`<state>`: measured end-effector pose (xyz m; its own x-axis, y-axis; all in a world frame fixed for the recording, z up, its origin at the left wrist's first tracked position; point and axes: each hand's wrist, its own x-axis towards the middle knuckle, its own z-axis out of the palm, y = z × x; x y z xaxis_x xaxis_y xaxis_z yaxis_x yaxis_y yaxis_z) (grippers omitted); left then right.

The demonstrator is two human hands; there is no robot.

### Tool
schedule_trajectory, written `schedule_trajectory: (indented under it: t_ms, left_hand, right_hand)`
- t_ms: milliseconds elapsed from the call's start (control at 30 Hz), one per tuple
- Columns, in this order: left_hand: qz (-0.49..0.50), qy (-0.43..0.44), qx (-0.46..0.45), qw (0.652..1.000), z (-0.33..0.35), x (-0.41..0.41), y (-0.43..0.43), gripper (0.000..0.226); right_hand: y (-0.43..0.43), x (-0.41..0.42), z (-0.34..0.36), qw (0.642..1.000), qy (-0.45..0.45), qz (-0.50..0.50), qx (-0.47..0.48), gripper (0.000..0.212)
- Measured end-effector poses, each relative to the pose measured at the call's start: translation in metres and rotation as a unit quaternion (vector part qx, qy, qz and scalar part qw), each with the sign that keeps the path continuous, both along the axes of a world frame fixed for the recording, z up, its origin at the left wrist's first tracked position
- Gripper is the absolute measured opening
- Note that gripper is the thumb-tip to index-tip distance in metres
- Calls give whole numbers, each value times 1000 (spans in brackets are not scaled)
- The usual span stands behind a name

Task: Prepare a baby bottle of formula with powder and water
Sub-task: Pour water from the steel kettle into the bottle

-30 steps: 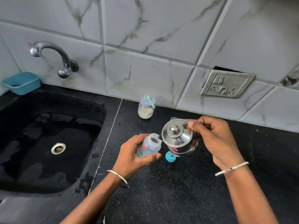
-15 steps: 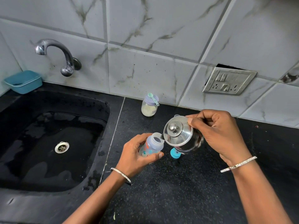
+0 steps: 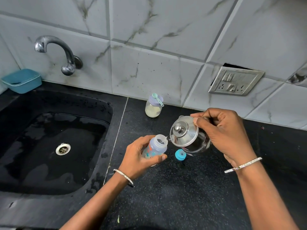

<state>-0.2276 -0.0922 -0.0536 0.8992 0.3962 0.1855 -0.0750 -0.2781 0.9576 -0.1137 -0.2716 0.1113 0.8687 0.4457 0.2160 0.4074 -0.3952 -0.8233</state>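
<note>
Steel kettle [image 3: 186, 135], one bottle [image 3: 156, 147], two hands, one jar [image 3: 153, 107]

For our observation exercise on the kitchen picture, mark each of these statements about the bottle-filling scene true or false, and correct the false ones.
1. The left hand holds the baby bottle with its mouth uncapped. True.
2. The steel kettle stands flat on the counter. False: the right hand holds it tilted, spout at the bottle's mouth.
3. The blue bottle cap lies on the counter beside the bottle. True.
4. The powder jar sits inside the sink. False: it stands on the counter against the tiled wall.
5. A small green scoop rests on the jar's lid. True.
6. Water runs from the tap. False: no stream shows.
</note>
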Motion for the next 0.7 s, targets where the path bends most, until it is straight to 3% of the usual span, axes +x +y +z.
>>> schedule_trajectory:
  t_ms: [367, 500, 700]
  left_hand:
    - [-10, 14, -2, 1000, -5, 3, -2, 58]
    - [-12, 16, 0, 1000, -7, 4, -3, 62]
    - [-7, 17, 0, 1000, -8, 5, -6, 60]
  right_hand:
    - [-7, 4, -3, 1000, 10, -3, 29, 6]
    - [-7, 4, -3, 999, 25, 2, 49, 23]
    - [-9, 2, -2, 998, 25, 0, 62, 25]
